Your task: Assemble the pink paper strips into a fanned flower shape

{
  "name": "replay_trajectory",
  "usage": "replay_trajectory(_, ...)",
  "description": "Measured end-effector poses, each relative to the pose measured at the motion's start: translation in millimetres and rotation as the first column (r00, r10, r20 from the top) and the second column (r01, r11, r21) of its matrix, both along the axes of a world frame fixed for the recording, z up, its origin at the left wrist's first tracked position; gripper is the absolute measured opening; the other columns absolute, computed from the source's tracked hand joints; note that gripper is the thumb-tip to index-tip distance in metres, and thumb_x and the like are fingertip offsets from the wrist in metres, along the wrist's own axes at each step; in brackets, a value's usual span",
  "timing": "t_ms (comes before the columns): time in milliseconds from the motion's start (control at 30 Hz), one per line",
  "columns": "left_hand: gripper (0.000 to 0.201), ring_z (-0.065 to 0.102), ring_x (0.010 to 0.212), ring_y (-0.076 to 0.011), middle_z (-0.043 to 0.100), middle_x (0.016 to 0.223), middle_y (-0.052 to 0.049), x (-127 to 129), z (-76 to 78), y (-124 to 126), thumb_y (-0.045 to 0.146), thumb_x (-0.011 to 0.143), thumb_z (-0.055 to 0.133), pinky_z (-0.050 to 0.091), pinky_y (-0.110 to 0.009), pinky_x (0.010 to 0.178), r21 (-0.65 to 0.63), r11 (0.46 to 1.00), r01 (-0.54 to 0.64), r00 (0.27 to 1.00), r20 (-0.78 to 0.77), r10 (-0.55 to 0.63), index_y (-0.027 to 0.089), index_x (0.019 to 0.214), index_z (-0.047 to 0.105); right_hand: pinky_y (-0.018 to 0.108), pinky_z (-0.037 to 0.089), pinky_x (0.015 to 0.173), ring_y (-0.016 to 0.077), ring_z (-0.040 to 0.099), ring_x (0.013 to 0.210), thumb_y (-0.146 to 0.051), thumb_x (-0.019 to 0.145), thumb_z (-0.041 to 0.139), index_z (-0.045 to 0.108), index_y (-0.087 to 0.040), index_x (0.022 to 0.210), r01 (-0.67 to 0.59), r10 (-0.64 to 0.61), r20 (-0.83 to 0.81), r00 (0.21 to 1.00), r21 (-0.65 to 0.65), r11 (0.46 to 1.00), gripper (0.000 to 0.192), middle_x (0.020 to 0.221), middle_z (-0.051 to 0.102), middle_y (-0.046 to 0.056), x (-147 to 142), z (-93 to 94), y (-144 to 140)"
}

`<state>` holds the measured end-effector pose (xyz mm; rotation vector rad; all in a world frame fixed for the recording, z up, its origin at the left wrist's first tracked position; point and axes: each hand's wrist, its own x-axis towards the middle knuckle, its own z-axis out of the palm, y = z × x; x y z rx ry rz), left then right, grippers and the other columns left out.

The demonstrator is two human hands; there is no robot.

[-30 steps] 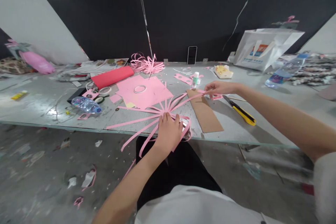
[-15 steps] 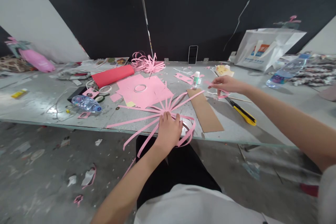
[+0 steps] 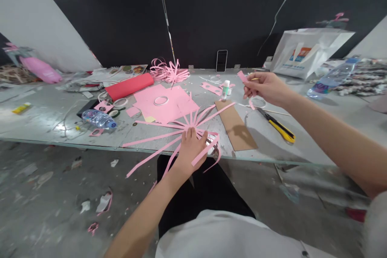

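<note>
My left hand point(image 3: 191, 148) presses down on the middle of a star of long pink paper strips point(image 3: 157, 137) at the near edge of the grey table point(image 3: 45, 117). Some strips curl over its fingers. My right hand point(image 3: 266, 88) is raised above the table, pinching a small pink paper piece point(image 3: 242, 75) between its fingertips, with a thin pink loop hanging under it. Below and left of that hand lie a brown cardboard strip point(image 3: 237, 127) and a small glue bottle point(image 3: 224, 90).
A yellow utility knife point(image 3: 279, 127) lies right of the cardboard. Pink sheets with a tape ring point(image 3: 165, 102), a red roll point(image 3: 130, 86), a water bottle point(image 3: 98, 119), another pink strip flower point(image 3: 169, 71), a phone point(image 3: 221, 61) and a white bag point(image 3: 305, 50) crowd the table. Scraps litter the floor.
My right hand let go of the long strip's end on the cardboard, picked up a small pink piece and lifted it. My left hand stayed on the strips' centre.
</note>
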<state>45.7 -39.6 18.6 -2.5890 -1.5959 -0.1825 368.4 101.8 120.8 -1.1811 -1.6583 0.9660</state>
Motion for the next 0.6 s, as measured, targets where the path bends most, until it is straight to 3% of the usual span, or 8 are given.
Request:
replay_trajectory(100, 0.057, 0.047, 0.144, -0.0443, 0.055, 0.144, -0.024, 1, -0.3, -1, 0.023, 0.102, 0.053, 0.038, -0.059, 0.119, -0.024, 1.0, -0.007, 1.0, 0.002, 0.007, 0.024, 0.159, 0.054, 0.03, 0.043, 0.05, 0.0141, 0.059, 0.052, -0.072, 0.089, 0.077, 0.066, -0.025, 0.095, -0.139, 0.163, 0.222, 0.961, -0.12, 0.983, 0.049, 0.072, 0.069, 0.002, -18, 12.4, -27)
replay_trajectory(200, 0.055, 0.048, 0.143, -0.0442, 0.056, 0.145, -0.023, 4, -2.5, 0, 0.025, 0.104, 0.053, 0.037, -0.06, 0.119, -0.029, 0.999, -0.017, 1.0, 0.019, 0.018, 0.028, 0.159, 0.055, 0.03, 0.037, 0.046, 0.0142, 0.064, 0.054, -0.074, 0.095, 0.068, 0.068, -0.028, 0.106, -0.285, 0.369, 0.358, 0.858, -0.265, 0.921, 0.047, 0.091, 0.077, 0.004, -44, 14.2, -58)
replay_trajectory(300, 0.055, 0.049, 0.144, -0.0444, 0.059, 0.144, -0.023, 6, -3.7, 1, 0.025, 0.104, 0.055, 0.035, -0.063, 0.12, -0.022, 1.0, -0.012, 0.999, 0.036, 0.012, 0.03, 0.159, 0.057, 0.029, 0.04, 0.049, 0.0177, 0.073, 0.066, -0.071, 0.1, 0.059, 0.064, -0.03, 0.11, -0.458, 0.604, 0.345, 0.719, -0.419, 0.784, 0.043, 0.101, 0.078, 0.003, -65, 0.2, -80)
replay_trajectory(367, 0.053, 0.048, 0.145, -0.0446, 0.059, 0.145, -0.023, 7, -3.3, 1, 0.027, 0.104, 0.056, 0.034, -0.064, 0.121, -0.024, 1.0, -0.01, 0.999, 0.033, 0.01, 0.03, 0.157, 0.059, 0.029, 0.039, 0.05, 0.0196, 0.075, 0.068, -0.069, 0.104, 0.054, 0.058, -0.028, 0.11, -0.505, 0.708, 0.317, 0.631, -0.524, 0.686, 0.041, 0.097, 0.077, 0.002, -71, -13.3, -85)
replay_trajectory(400, 0.053, 0.048, 0.146, -0.0448, 0.059, 0.147, -0.023, 7, -2.7, 1, 0.028, 0.105, 0.056, 0.034, -0.064, 0.121, -0.028, 1.0, -0.011, 1.0, 0.024, 0.012, 0.03, 0.158, 0.059, 0.029, 0.039, 0.051, 0.0196, 0.075, 0.067, -0.067, 0.105, 0.053, 0.056, -0.027, 0.11, -0.504, 0.729, 0.319, 0.606, -0.555, 0.662, 0.04, 0.097, 0.075, 0.002, -72, -19.2, -85)
replay_trajectory(500, 0.053, 0.047, 0.147, -0.0457, 0.057, 0.151, -0.022, 9, -0.8, 0, 0.031, 0.107, 0.053, 0.032, -0.065, 0.122, -0.045, 0.999, -0.03, 1.0, -0.011, 0.029, 0.032, 0.16, 0.056, 0.03, 0.047, 0.06, 0.0176, 0.074, 0.064, -0.062, 0.108, 0.049, 0.051, -0.025, 0.11, -0.488, 0.706, 0.361, 0.61, -0.531, 0.693, 0.037, 0.104, 0.072, 0.001, -66, -27.3, -84)
replay_trajectory(600, 0.056, 0.048, 0.147, -0.0455, 0.057, 0.153, -0.021, 11, -0.2, 0, 0.03, 0.106, 0.053, 0.031, -0.065, 0.122, -0.051, 0.998, -0.028, 0.999, -0.023, 0.027, 0.034, 0.162, 0.053, 0.032, 0.051, 0.063, 0.0168, 0.073, 0.064, -0.059, 0.109, 0.049, 0.052, -0.024, 0.111, -0.5, 0.709, 0.353, 0.611, -0.522, 0.691, 0.035, 0.113, 0.071, 0.004, -60, -21.5, -85)
